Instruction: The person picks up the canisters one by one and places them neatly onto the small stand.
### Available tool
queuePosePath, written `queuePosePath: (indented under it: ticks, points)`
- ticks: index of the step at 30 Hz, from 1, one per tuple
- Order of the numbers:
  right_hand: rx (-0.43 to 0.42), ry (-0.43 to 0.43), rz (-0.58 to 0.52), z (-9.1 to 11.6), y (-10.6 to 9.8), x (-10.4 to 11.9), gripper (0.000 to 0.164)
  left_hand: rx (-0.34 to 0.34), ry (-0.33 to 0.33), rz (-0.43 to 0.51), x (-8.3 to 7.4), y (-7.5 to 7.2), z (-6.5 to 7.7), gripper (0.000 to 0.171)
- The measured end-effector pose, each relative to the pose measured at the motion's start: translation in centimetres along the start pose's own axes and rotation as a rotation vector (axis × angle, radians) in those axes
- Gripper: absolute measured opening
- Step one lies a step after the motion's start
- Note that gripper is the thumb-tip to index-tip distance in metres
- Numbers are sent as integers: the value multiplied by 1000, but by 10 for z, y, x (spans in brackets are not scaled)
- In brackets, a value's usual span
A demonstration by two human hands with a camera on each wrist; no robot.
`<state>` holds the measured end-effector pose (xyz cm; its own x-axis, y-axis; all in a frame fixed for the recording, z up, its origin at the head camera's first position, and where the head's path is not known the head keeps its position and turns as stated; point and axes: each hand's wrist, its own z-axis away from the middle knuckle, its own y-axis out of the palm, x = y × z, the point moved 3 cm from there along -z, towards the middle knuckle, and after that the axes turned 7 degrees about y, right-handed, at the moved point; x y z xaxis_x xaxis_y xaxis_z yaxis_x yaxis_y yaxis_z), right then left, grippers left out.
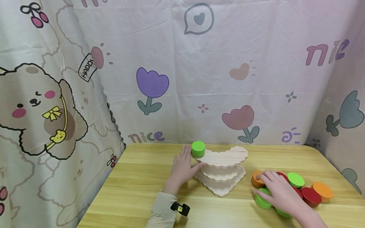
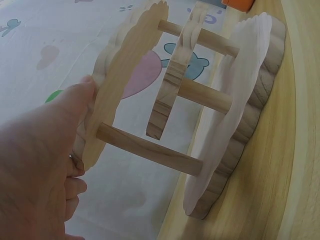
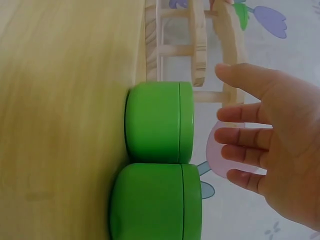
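Note:
A pale wooden three-tier stand (image 1: 220, 157) with scalloped boards joined by dowels stands near the middle of the table. On the left end of its top board sits a green round block (image 1: 198, 148). My left hand (image 1: 182, 169) holds that end, thumb at the near edge and fingers beside the block. My right hand (image 1: 280, 191) hovers, fingers apart and slightly bent, over a cluster of round blocks, partly hiding them. In the right wrist view, two green round blocks (image 3: 155, 122) stand below the palm, with nothing between the fingers.
The cluster also has red (image 1: 310, 197) and orange (image 1: 322, 191) round blocks, close together at the table's right. The light wooden table (image 1: 137, 190) ends at a printed cloth (image 1: 196, 63) behind, with more cloth along both sides.

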<state>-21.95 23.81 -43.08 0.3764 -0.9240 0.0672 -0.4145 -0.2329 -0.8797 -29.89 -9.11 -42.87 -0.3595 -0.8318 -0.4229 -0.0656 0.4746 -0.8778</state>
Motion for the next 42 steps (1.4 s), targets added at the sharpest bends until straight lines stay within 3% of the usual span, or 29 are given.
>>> queuePosePath:
  ticks: [7, 19, 28, 34, 42]
  points:
    - [138, 22, 25, 1, 8, -4, 45, -5, 2, -1, 0, 1, -1, 105]
    - [259, 54, 31, -1, 7, -14, 54, -7, 0, -9, 1, 0, -2, 106]
    - [336, -5, 41, 7, 8, -13, 60, -10, 5, 1, 1, 1, 0, 106]
    - [354, 13, 41, 6, 8, -11, 58, -4, -2, 6, 2, 3, 0, 108]
    - [290, -14, 54, 3, 6, -9, 51, -2, -2, 1, 1, 0, 1, 106]
